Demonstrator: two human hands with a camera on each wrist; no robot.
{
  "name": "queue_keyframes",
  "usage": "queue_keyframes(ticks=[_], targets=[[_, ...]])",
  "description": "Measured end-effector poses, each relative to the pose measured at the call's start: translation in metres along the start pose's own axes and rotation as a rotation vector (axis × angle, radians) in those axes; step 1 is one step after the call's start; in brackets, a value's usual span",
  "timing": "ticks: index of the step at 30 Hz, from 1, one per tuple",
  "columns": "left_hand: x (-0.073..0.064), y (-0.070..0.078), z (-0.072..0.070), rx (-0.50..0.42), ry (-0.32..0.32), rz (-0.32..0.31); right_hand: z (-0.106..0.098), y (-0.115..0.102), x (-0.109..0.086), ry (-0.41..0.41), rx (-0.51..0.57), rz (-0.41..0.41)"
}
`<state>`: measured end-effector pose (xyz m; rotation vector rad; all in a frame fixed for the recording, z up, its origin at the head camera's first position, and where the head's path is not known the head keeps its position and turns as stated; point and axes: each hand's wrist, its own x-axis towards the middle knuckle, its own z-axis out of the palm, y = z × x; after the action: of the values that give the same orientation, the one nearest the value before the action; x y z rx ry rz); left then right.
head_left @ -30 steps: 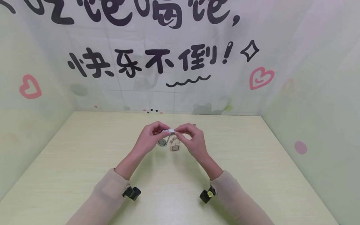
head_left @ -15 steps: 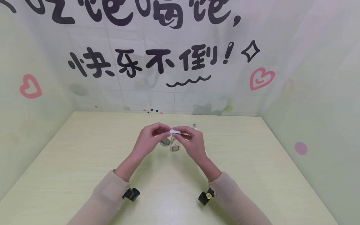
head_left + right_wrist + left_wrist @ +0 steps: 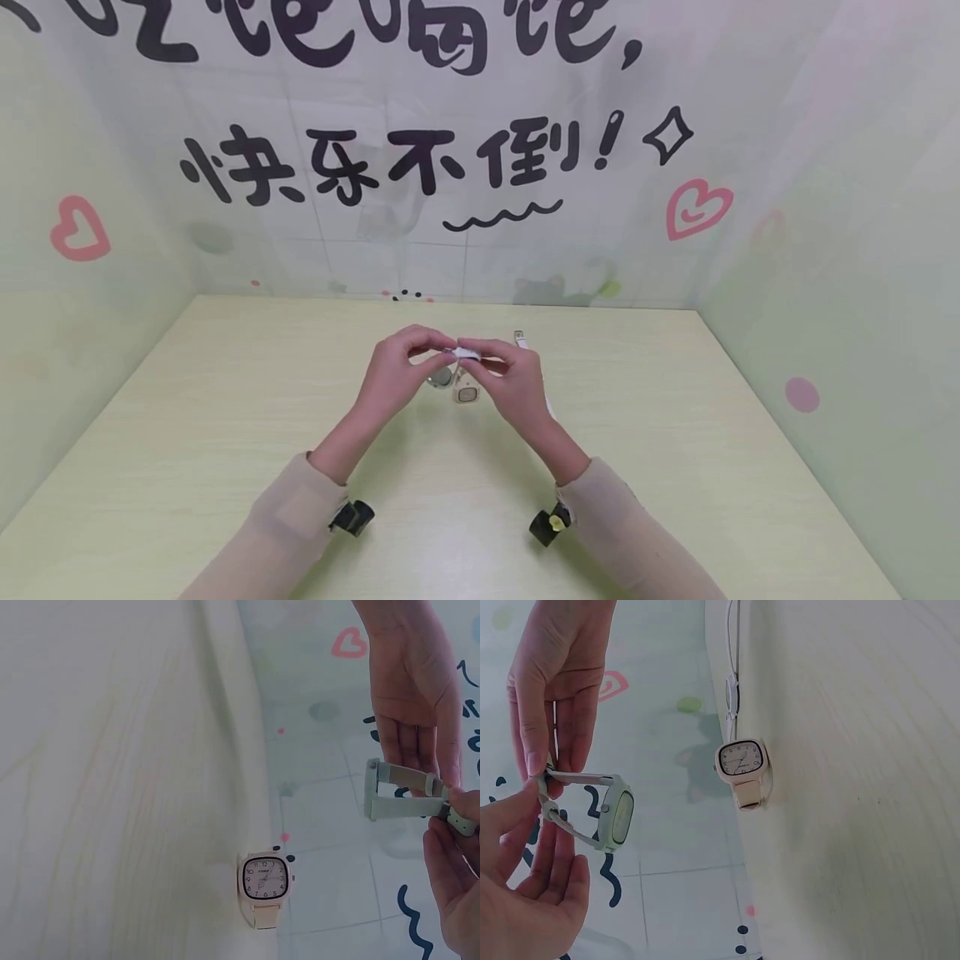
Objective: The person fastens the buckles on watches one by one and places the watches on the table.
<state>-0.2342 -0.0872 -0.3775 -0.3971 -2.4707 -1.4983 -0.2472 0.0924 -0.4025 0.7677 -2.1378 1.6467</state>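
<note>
Both hands hold a pale green wristwatch [image 3: 619, 816] above the table, its strap bent into a loop and its case hanging from it. My left hand [image 3: 396, 367] pinches the strap near the buckle between thumb and fingers. Close against it, my right hand [image 3: 512, 372] pinches the strap's end [image 3: 468, 353]. Fingers partly hide the buckle, so I cannot tell whether it is fastened. Below the hands, a beige wristwatch [image 3: 265, 879] with a square dial lies on the table. A white wristwatch [image 3: 733, 694] lies beyond it, mostly behind my right hand in the head view.
The pale wooden table [image 3: 247, 400] meets a printed wall sheet [image 3: 337, 258] at its back edge. Side panels stand at left and right. Dark wrist cameras [image 3: 352, 517] are strapped at both sleeves.
My right hand has shifted slightly, and more of the strap end shows between its fingers. More of the white wristwatch is visible behind it. My left hand stays nearly in place.
</note>
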Motion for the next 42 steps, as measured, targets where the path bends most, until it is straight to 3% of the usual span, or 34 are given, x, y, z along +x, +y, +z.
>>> queue_keyframes(ticks=[5, 8, 11, 17, 21, 28, 42], targets=[[-0.002, 0.004, 0.002, 0.185, 0.084, 0.062, -0.001, 0.000, 0.001, 0.030, -0.016, -0.050], [-0.003, 0.008, 0.002, 0.245, 0.100, 0.078, 0.000, -0.001, 0.001, 0.043, -0.021, -0.086], [-0.002, 0.010, 0.001, 0.211, 0.083, 0.057, 0.000, -0.001, 0.001, 0.046, -0.032, -0.108], [0.003, 0.008, -0.005, 0.022, -0.026, -0.112, 0.001, 0.000, 0.001, 0.024, -0.063, -0.133], [0.004, 0.006, -0.008, -0.020, -0.093, -0.195, 0.002, -0.001, 0.001, -0.017, -0.121, -0.154], [0.004, 0.003, -0.007, -0.016, -0.124, -0.202, 0.005, -0.007, 0.000, -0.114, -0.241, -0.127], [0.006, -0.003, -0.009, -0.017, -0.154, -0.199, 0.005, -0.011, -0.002, -0.059, -0.226, -0.157]])
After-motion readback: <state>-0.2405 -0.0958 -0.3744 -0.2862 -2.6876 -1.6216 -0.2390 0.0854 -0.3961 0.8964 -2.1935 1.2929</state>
